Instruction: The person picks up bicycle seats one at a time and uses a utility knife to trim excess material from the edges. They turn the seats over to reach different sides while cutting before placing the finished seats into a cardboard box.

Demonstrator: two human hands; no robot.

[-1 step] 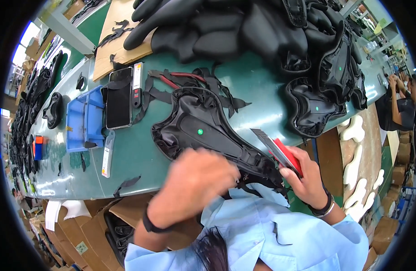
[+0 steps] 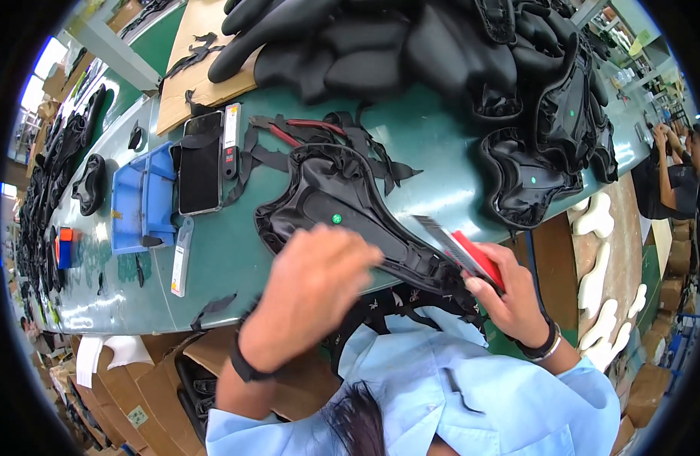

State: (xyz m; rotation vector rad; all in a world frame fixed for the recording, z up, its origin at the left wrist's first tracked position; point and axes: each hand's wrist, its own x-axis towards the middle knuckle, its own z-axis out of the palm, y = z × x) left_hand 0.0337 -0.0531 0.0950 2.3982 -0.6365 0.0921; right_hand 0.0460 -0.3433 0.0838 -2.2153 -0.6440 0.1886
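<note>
A black bicycle saddle (image 2: 357, 220) lies underside up on the green table, with a small green round sticker inside its hollow. My left hand (image 2: 319, 277) is over the saddle's near left edge, its fingers curled and smeared by motion; whether it holds anything does not show. In my right hand (image 2: 509, 300) is a red utility knife (image 2: 475, 257), its blade out and pointing up and left, beside the saddle's narrow nose. Beyond the saddle lie red-handled pliers (image 2: 289, 137) among black scraps (image 2: 365, 148).
A blue plastic bin (image 2: 143, 201), a phone (image 2: 200, 178) and blade cases (image 2: 181, 258) are on the left. Black saddles are piled at the back (image 2: 395, 53) and right (image 2: 528, 178). White pieces (image 2: 593, 281) lie at far right. Another person (image 2: 673, 167) stands beyond them.
My left hand has moved slightly up and left over the saddle. The right hand with the utility knife has shifted a little left and down.
</note>
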